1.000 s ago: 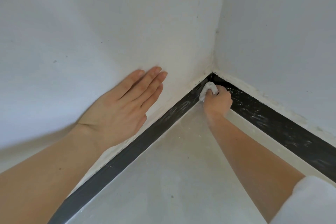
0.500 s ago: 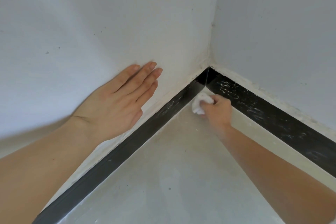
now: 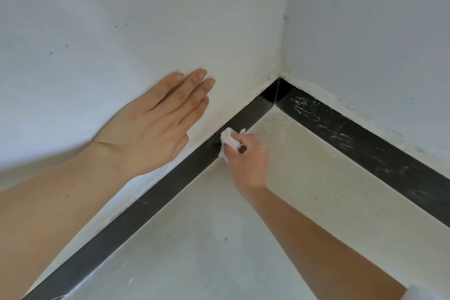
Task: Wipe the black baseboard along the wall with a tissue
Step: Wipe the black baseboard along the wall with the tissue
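Observation:
A black baseboard (image 3: 151, 204) runs along the foot of the left wall into a room corner, where it meets a second black strip (image 3: 360, 143) under the right wall. That right strip is streaked with white dust. My right hand (image 3: 246, 158) is closed on a crumpled white tissue (image 3: 229, 141), which is pressed against the left baseboard a short way out from the corner. My left hand (image 3: 155, 124) lies flat on the white left wall, fingers together and holding nothing, just above the baseboard.
Two white walls meet at the corner (image 3: 280, 78). Pale floor tiles (image 3: 243, 238) fill the space below, with a small dark speck on them. A white sleeve edge (image 3: 428, 293) shows at the lower right.
My right hand has slid the tissue out of the corner and down-left along the left baseboard. My left hand stays flat on the wall. The view has shifted slightly.

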A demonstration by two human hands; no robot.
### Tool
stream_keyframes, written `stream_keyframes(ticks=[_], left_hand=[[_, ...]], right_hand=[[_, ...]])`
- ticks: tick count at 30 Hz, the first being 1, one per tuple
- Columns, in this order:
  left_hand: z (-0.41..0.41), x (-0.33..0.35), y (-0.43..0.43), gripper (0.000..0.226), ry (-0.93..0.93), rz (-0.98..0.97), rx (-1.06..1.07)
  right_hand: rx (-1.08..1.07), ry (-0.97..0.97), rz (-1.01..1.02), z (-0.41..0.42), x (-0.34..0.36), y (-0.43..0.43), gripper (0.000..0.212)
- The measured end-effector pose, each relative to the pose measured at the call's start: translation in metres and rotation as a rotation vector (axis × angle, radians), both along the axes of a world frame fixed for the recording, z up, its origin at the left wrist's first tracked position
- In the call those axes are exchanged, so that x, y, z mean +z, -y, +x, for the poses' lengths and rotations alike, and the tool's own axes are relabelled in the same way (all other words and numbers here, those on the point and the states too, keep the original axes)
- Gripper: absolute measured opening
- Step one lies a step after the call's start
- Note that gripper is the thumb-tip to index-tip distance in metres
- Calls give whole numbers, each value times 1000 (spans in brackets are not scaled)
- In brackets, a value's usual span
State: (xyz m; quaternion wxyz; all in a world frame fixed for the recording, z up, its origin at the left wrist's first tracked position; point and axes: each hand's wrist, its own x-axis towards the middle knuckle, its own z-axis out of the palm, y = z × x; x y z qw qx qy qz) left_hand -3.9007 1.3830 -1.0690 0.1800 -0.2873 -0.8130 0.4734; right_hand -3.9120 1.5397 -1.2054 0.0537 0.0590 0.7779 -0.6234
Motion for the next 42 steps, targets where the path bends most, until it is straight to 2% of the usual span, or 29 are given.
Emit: stream_keyframes(ticks=[2,3,6,8,11,13,17,19,20,23,25,28,32,34,36,40,41,42], left_hand=[[0,1,0,59,12,15,-4],[1,1,0,58,16,21,-10],[0,1,1,58,24,30,-18],[-1,1,0,57,28,38,-22],[0,1,0,57,24,36,-21],[0,1,-1,58,23,32,-16],[0,2,0,57,27,34,-16],[0,2,0,56,33,59,-23],[0,2,0,56,42,71,-26],[-1,2,-1,54,41,81,-43],[-2,2,0,53,37,82,-51],[-1,1,0,52,35,79,-53],[-1,0,-1,54,36,61,-37],[-1,0,-1,55,34,68,-33],[-1,0,-2,55,29,74,-21],[2,1,-2,58,58,103,-6],[2,2,-2,58,70,107,-4],[3,3,-2,59,85,110,-1]], right_hand=[[171,36,41,10,1,-11,17],[139,41,31,8,4,-18,17],[-201,11,-23,-16,16,-31,13],[-276,-8,-65,-26,20,-22,15],[-202,-11,-84,-2,18,17,22],[-143,-38,-59,24,11,34,14],[299,-292,188,56,-12,27,8],[411,-281,244,52,-14,11,14],[353,-203,219,44,-13,3,17],[-92,-40,87,4,1,-18,20],[-262,83,-18,-24,7,-23,12],[-365,252,-113,-40,8,-11,26],[-414,319,-268,-14,-1,19,28],[-348,357,-280,11,-6,34,25],[-195,373,-223,35,-8,38,18],[346,346,-79,59,-5,15,17],[350,312,-61,56,-2,8,19],[257,292,-69,50,0,2,18]])
